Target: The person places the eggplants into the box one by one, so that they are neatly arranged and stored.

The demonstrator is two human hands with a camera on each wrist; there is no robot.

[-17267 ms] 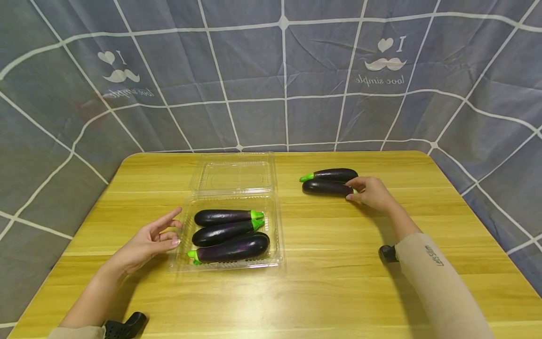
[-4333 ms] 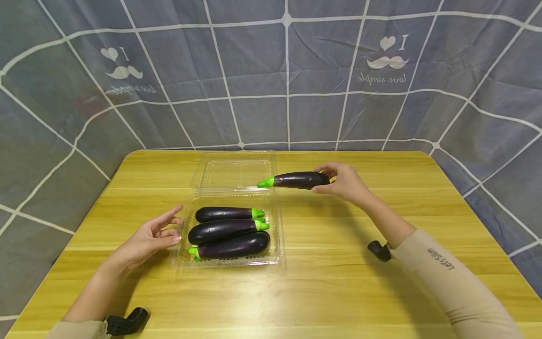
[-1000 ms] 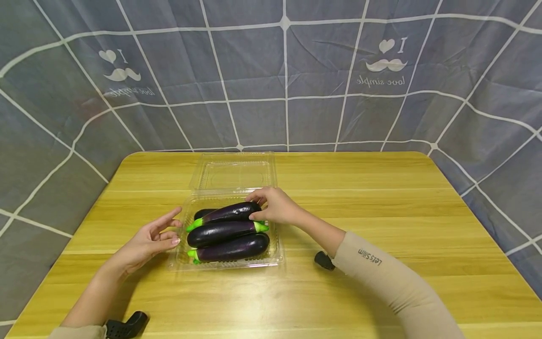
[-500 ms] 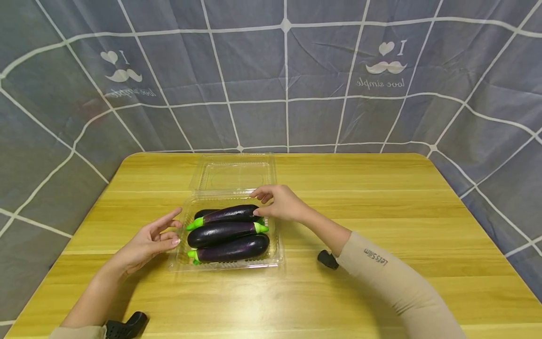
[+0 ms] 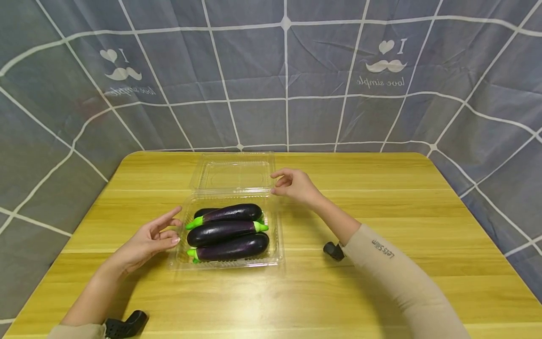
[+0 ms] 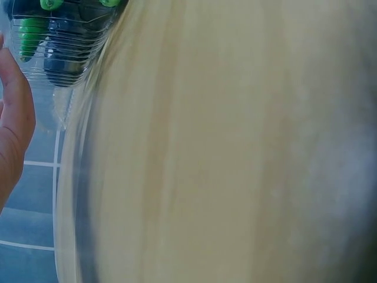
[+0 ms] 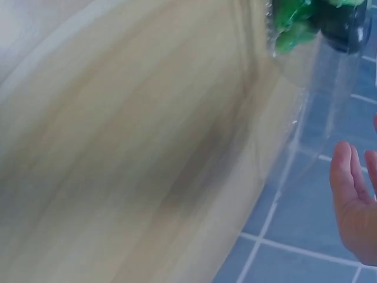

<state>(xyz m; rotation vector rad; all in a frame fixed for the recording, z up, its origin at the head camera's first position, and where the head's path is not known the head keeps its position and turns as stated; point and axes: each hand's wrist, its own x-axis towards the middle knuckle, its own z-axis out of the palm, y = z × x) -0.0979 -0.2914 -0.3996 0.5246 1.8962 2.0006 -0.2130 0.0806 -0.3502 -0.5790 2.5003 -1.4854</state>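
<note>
Several dark purple eggplants (image 5: 228, 234) with bright green stems lie in a clear plastic clamshell box (image 5: 277, 258). Two rest on top of the others, their stems pointing opposite ways. The lid (image 5: 237, 175) lies folded back flat behind the base. At the box's left rim is my left hand (image 5: 146, 240), fingers loosely bent, nothing held. My right hand (image 5: 296, 187) hovers by the lid's right edge near the hinge, thumb and fingers apart with nothing between them. Eggplant ends show through the box wall (image 6: 70, 59) in the left wrist view.
The box stands left of centre on a wood-grain table (image 5: 360, 292). A grey curtain (image 5: 322, 70) with white grid lines hangs behind and at both sides. Black wrist-worn devices (image 5: 126, 325) sit below both forearms, close over the table.
Two eggplants once on the table's right are now in the box. In the last second my right hand let go of the upper rear eggplant and moved back toward the lid; my left stayed put.
</note>
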